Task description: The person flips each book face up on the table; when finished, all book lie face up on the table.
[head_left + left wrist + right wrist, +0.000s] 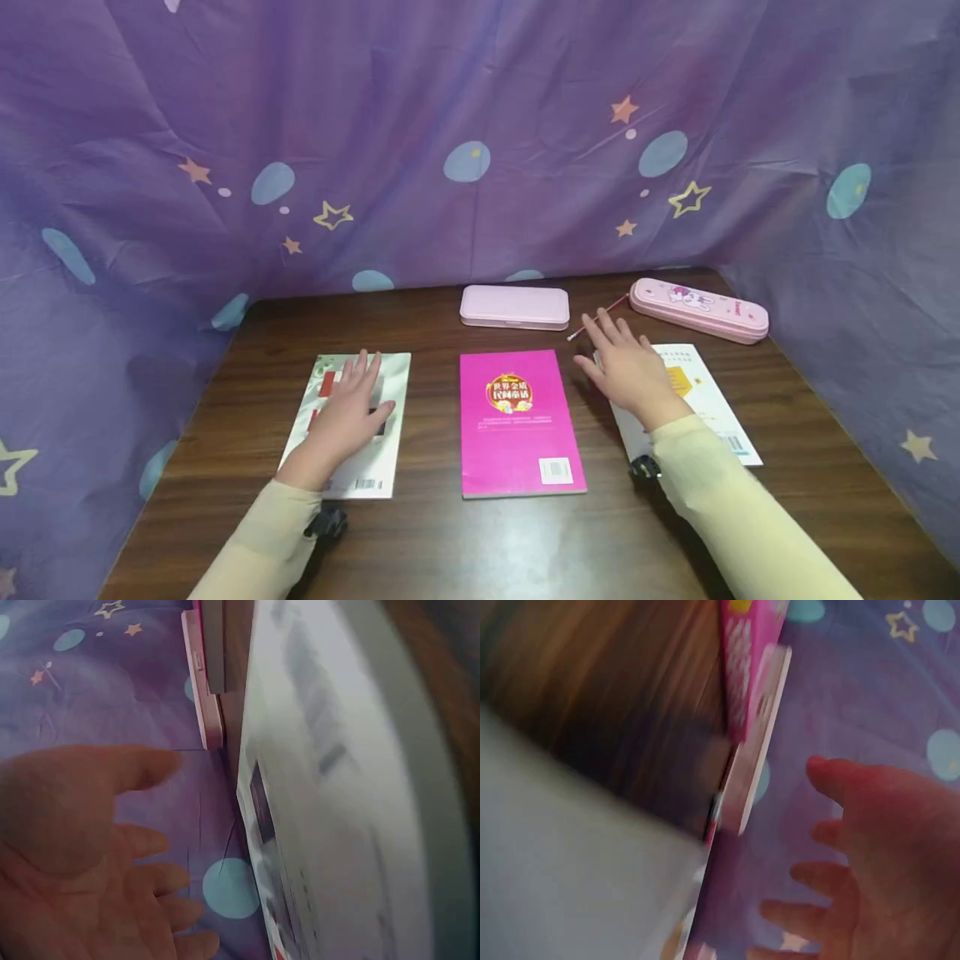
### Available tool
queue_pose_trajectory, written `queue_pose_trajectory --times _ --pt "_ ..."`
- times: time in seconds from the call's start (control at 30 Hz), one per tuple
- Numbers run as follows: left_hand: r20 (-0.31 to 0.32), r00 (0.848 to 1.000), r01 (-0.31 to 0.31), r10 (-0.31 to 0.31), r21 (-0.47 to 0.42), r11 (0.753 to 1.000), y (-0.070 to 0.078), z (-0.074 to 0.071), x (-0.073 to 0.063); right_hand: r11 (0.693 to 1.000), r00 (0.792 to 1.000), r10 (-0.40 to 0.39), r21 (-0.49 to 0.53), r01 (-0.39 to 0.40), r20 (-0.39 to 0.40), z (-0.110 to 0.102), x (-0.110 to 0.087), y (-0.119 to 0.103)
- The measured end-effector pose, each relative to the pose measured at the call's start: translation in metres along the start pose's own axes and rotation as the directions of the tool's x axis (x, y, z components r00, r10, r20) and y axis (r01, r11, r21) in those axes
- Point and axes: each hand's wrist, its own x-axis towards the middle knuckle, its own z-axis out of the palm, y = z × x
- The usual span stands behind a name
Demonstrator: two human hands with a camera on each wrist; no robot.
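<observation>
My left hand [345, 425] is held over a whitish-green book [396, 383] on the left, its fingers spread and straight. In the left wrist view a gap shows between that palm [67, 847] and the book's pale cover [337, 825]. Over the upper left corner of a white book [712, 404] with a yellow patch, my right hand [630, 371] hangs with fingers extended. The right wrist view shows its palm [900, 855] apart from the white book [570, 862]. Between the hands lies a magenta book [517, 450], untouched by either.
A pale pink pencil case [514, 307] lies at the back of the brown wooden table [420, 542]. Right of it are a thin red pencil [576, 335] and a pink case with a rabbit picture [697, 310]. A purple curtain [420, 100] hangs behind.
</observation>
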Motion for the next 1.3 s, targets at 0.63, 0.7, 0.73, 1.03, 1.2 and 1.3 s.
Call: queue_pose_trajectory --times 0.63,0.7,0.73,1.03,1.2,1.3 --pt "0.011 1.0 0.015 -0.015 0.015 1.0 -0.038 -0.03 -0.061 0.9 0.941 -0.334 0.315 0.301 0.055 0.012 0.045 -0.111" --pt "0.029 0.998 0.048 -0.049 0.025 0.999 -0.044 -0.033 -0.063 0.888 0.93 -0.361 0.331 0.318 0.074 0.014 0.048 -0.119" --pt "0.046 0.996 0.077 -0.078 0.034 0.996 -0.047 -0.035 -0.064 0.883 0.924 -0.373 0.338 0.327 0.081 0.016 0.049 -0.123" --pt "0.159 0.975 0.136 -0.155 0.125 0.983 -0.071 -0.051 -0.068 0.888 0.911 -0.391 0.312 0.338 0.127 0.028 0.057 -0.145" --pt "0.174 0.975 0.132 -0.142 0.068 0.989 -0.081 -0.054 -0.075 0.869 0.889 -0.435 0.326 0.373 0.142 0.033 0.064 -0.161" --pt "0.167 0.977 0.128 -0.133 0.038 0.991 -0.088 -0.055 -0.08 0.854 0.875 -0.46 0.343 0.391 0.148 0.036 0.068 -0.171"
